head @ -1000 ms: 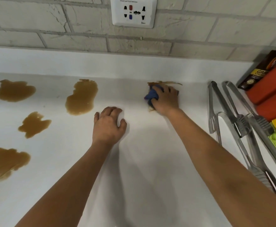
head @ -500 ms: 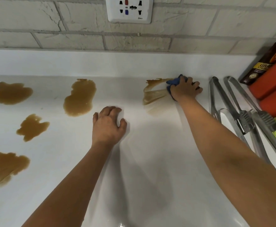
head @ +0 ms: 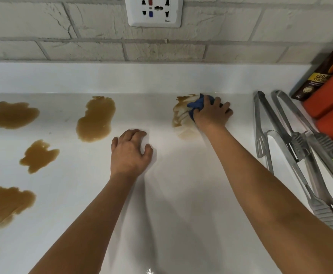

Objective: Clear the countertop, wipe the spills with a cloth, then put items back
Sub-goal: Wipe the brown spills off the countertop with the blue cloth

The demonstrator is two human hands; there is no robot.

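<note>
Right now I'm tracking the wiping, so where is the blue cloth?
In the head view the blue cloth is far right of centre, gripped under the right hand on the smeared brown spill, left of the metal tongs.

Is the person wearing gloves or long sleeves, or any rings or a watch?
No. The left hand and right hand are both bare, with no gloves. Both forearms are uncovered as far as the picture shows, so no sleeves appear. No rings, watch or bracelet are visible.
</note>
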